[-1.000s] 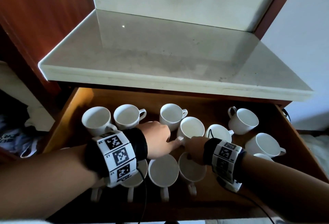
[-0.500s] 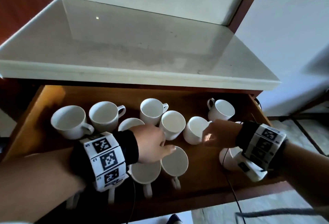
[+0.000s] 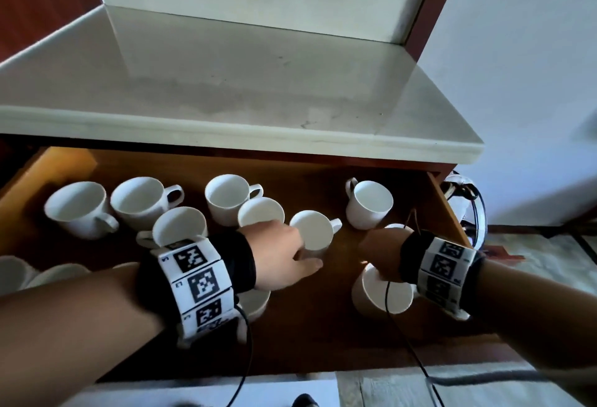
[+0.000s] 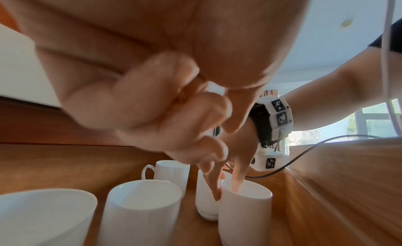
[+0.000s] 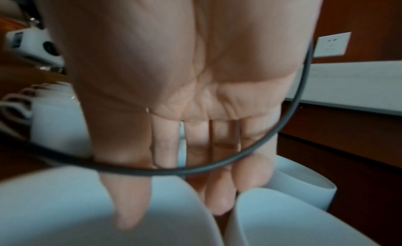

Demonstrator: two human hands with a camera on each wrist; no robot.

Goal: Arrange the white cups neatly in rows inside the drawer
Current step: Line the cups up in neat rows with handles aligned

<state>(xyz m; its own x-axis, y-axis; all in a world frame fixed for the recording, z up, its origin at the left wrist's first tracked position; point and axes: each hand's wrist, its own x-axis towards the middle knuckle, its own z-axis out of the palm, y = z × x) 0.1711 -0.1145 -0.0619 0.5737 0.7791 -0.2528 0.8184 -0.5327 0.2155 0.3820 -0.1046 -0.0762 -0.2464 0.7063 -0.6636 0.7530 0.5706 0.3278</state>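
Several white cups stand in the open wooden drawer (image 3: pixel 326 329). My left hand (image 3: pixel 284 254) lies against the side of a middle cup (image 3: pixel 311 228); in the left wrist view its fingers (image 4: pixel 152 98) are curled with nothing between them. My right hand (image 3: pixel 381 251) is at the drawer's right end over a near cup (image 3: pixel 381 298). It pinches that cup's (image 5: pixel 54 206) rim, thumb (image 5: pixel 130 206) inside and fingers outside, between it and a neighbouring cup (image 5: pixel 282 215). The same pinch on the cup (image 4: pixel 245 213) shows in the left wrist view.
A pale stone counter (image 3: pixel 226 99) overhangs the drawer's back. Cups line the back row (image 3: pixel 77 206) and the front left (image 3: pixel 13 272). One handled cup (image 3: pixel 370 203) stands back right. The drawer's right wall (image 3: pixel 447 212) is close to my right wrist. Cables hang from both wrists.
My right hand has moved from the middle cups to the cups at the drawer's right end. My left hand has shifted right to the middle cup, and its pointing finger has curled in.
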